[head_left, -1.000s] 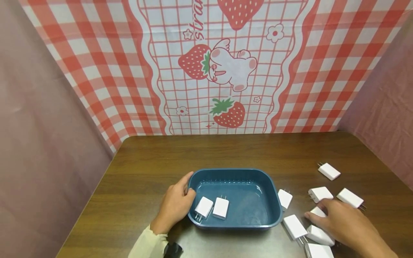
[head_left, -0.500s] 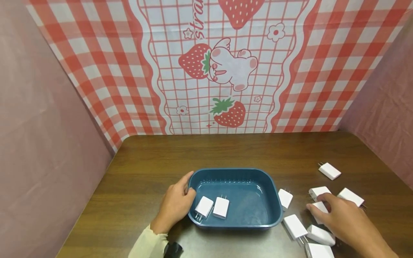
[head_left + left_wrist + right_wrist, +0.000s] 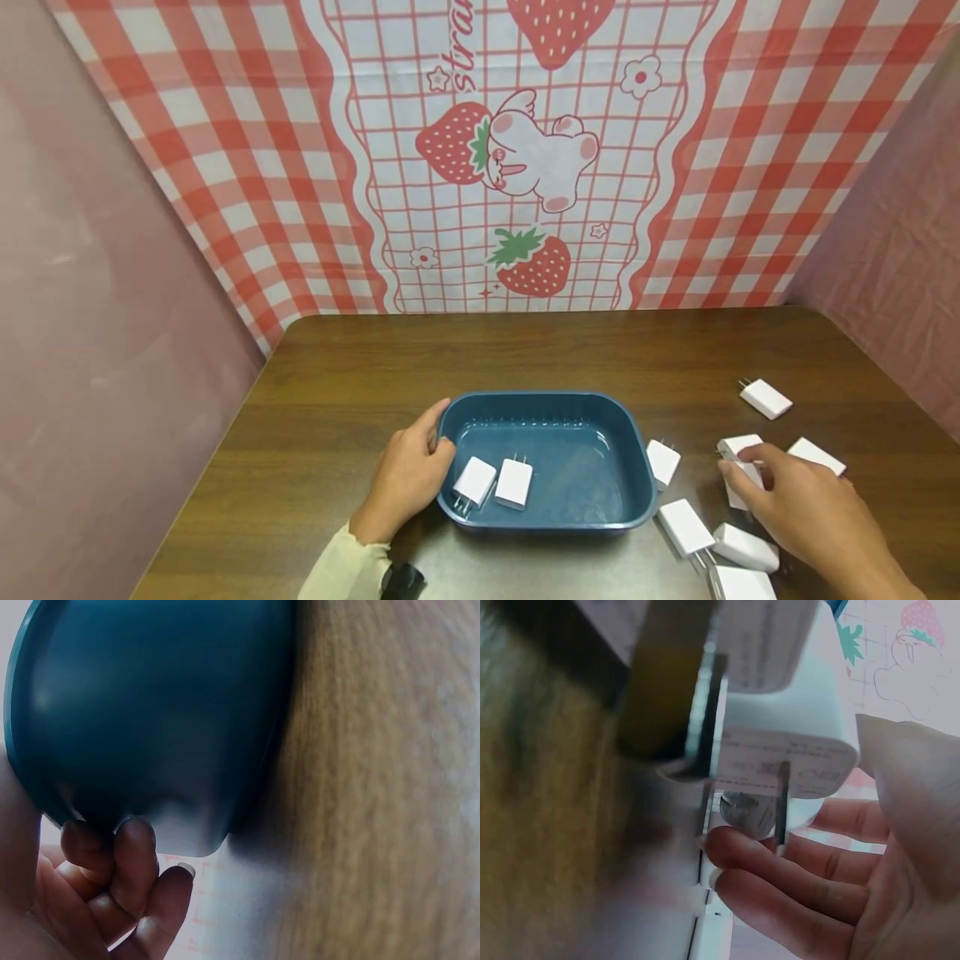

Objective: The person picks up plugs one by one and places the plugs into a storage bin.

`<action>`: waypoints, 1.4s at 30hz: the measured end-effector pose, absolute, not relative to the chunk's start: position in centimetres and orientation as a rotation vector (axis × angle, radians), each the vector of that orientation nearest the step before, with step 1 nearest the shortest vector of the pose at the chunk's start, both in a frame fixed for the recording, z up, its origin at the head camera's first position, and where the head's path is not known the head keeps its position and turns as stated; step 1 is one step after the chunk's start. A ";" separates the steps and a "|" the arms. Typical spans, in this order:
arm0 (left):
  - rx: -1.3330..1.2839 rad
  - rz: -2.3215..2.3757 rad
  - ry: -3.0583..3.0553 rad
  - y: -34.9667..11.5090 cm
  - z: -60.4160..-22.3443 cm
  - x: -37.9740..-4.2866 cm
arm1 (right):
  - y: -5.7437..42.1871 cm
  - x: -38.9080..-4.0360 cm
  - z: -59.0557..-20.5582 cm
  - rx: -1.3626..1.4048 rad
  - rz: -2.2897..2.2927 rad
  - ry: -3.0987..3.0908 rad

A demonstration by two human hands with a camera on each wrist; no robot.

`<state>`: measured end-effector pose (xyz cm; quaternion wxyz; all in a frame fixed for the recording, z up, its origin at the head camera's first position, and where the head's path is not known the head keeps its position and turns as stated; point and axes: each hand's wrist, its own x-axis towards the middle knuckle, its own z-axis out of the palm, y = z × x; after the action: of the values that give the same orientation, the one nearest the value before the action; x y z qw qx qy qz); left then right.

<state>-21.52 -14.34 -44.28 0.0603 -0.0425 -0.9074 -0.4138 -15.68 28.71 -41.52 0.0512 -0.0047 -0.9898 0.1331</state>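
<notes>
Brown tabletop [image 3: 360,358]. R hand [image 3: 813,508] pinches held charger [image 3: 737,498], long axis approx. near-to-far, well R of blue tray [image 3: 551,527], loose chargers [image 3: 684,527] btwn. L hand [image 3: 408,475] grips tray's L end. Nearest charger [image 3: 742,585] cropped at frame bottom; held one partly behind fingers; wrist cams blurry, prongs' exact angle unclear.

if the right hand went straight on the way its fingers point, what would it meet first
Probably the far white charger, just beyond the held charger in the right hand; whether any gap lies between the two is unclear.
</notes>
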 end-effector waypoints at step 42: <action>-0.134 -1.275 -2.743 -14.3 -44.1 -21.5 | 26.0 -15.3 -41.1 0.163 0.660 -2.474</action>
<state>-21.48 -14.33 -44.08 0.0570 -0.0443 -0.9044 -0.4206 -15.31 26.02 -41.13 0.2841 0.0609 -0.9245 0.2466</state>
